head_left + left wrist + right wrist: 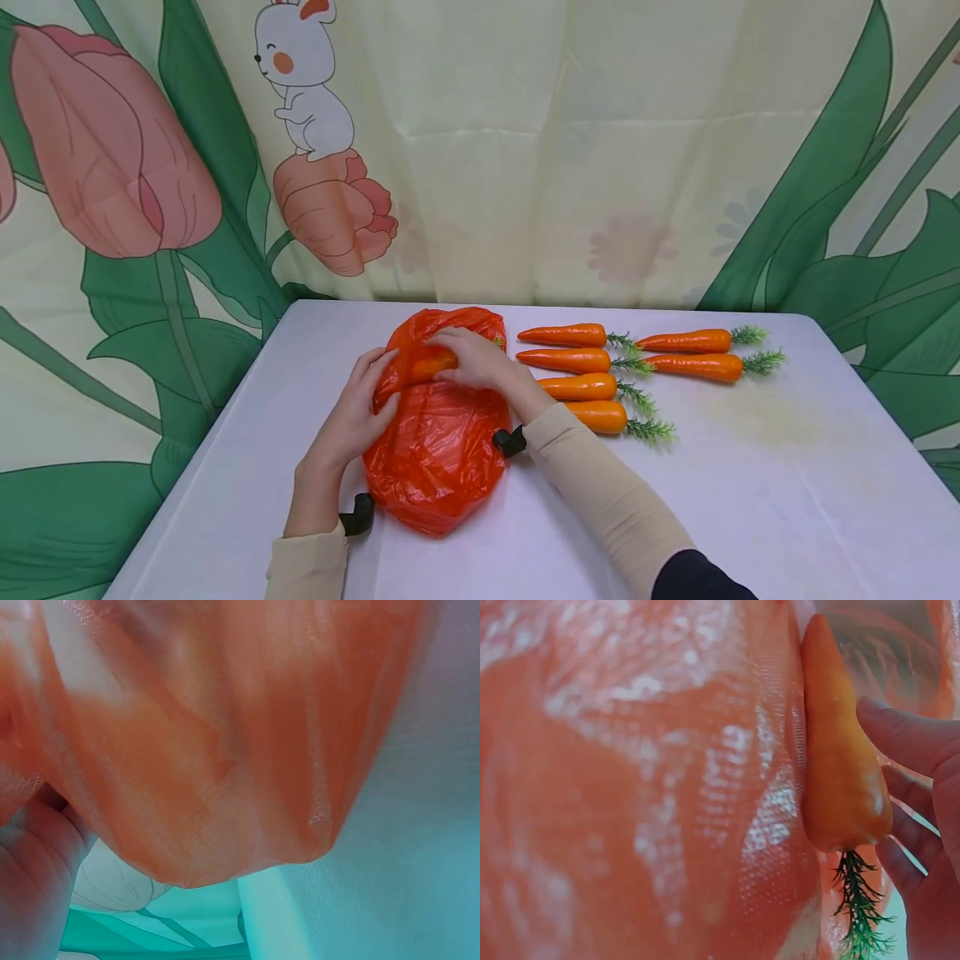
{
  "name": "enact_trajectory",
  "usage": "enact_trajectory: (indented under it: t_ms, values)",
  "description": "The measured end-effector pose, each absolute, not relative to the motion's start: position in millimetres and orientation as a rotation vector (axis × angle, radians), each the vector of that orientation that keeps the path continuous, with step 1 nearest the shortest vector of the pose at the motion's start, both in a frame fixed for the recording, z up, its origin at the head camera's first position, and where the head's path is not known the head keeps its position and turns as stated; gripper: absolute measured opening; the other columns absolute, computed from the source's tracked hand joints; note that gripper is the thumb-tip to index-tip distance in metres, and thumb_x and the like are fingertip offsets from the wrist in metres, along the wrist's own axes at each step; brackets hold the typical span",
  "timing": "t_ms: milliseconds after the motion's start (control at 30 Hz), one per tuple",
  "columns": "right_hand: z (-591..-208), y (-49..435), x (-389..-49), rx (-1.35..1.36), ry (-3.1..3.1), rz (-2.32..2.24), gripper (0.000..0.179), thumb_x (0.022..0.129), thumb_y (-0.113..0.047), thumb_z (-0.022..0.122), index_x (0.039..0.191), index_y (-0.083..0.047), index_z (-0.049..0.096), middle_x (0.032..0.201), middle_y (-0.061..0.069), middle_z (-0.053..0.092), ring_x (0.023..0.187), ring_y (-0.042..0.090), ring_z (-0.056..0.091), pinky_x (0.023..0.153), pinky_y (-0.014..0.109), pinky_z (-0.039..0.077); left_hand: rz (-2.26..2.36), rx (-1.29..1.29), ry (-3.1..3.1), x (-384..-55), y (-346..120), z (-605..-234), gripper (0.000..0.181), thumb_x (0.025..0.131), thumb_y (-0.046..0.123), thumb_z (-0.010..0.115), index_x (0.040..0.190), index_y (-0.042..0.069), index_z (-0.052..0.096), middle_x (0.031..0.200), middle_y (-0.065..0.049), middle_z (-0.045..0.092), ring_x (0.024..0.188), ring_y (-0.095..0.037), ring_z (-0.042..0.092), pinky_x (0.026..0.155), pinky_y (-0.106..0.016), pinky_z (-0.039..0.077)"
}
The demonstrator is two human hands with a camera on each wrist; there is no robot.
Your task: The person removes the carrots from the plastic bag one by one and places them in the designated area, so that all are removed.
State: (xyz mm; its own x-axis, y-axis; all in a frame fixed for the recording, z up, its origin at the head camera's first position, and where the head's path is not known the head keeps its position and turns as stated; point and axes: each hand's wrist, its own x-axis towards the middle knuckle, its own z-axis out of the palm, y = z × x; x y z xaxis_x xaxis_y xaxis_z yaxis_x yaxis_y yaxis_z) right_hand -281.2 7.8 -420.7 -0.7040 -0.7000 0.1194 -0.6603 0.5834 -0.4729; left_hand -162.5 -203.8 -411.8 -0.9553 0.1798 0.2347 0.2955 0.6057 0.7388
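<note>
A red plastic bag (442, 450) lies on the table, its mouth toward the far side. My left hand (356, 417) holds the bag's left edge near the mouth. In the left wrist view, the fingers of that hand (41, 855) go partly out of sight behind the translucent film. My right hand (480, 362) reaches into the mouth and grips an orange toy carrot (431, 365). Close up in the right wrist view, the carrot (844, 765) has a green leafy top, and the thumb (900, 735) presses its side. Other contents of the bag are hard to make out.
Several more carrots lie right of the bag, four stacked in a column, such as this near carrot (600, 417), and two farther right, such as this carrot (705, 367). A white cloth covers the table (750, 500). Behind it hangs a printed curtain (525, 167).
</note>
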Motion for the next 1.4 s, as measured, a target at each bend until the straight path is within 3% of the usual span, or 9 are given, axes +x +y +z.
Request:
enact_trajectory:
  t_ms: [933, 1400]
  values:
    - [-430.2, 8.7, -281.3, -1.168, 2.74, -0.629, 0.049, 0.094, -0.022, 0.073, 0.14, -0.016, 0.06, 0.143, 0.004, 0.055, 0.132, 0.025, 0.048, 0.113, 0.043, 0.038, -1.291, -0.359, -2.715, -161.2, -203.7, -413.4, 0.068, 0.093, -0.002, 0.066, 0.154, 0.012, 0.038, 0.155, -0.007, 0.029, 0.135, -0.031, 0.042, 0.102, -0.048, 0.047]
    - [-400.4, 22.3, -273.9, -1.228, 2.836, -0.534, 0.043, 0.093, -0.019, 0.074, 0.135, -0.015, 0.065, 0.138, 0.005, 0.058, 0.13, 0.026, 0.051, 0.11, 0.042, 0.041, -1.287, -0.357, -2.706, -162.1, -203.6, -411.6, 0.068, 0.094, -0.003, 0.065, 0.154, 0.012, 0.039, 0.155, -0.007, 0.029, 0.135, -0.031, 0.042, 0.102, -0.047, 0.047]
